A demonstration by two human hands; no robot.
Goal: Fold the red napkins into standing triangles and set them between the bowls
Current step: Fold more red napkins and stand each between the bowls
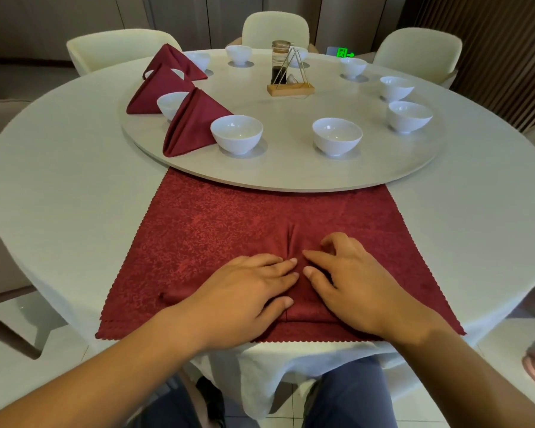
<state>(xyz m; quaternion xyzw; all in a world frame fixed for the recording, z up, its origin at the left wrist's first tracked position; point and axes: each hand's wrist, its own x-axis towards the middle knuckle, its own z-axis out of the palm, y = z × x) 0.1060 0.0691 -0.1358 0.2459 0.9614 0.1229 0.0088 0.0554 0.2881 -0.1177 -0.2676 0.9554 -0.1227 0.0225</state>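
A plain red napkin [303,307] lies partly folded near the table's front edge, on top of a larger patterned red cloth [217,230]. My left hand [244,291] lies flat on the napkin's left side with its fingers straight. My right hand [349,282] presses the right side, fingertips meeting the left hand's at the centre crease, some fingers bent. Three folded red triangles [195,122] stand on the round turntable [291,174], alternating with white bowls at its left. More white bowls [336,135] ring the turntable.
A wooden stand with a dark jar [280,64] and a wire holder sits at the turntable's centre. Cream chairs [275,27] surround the round white table [59,186]. My knees show below the table edge.
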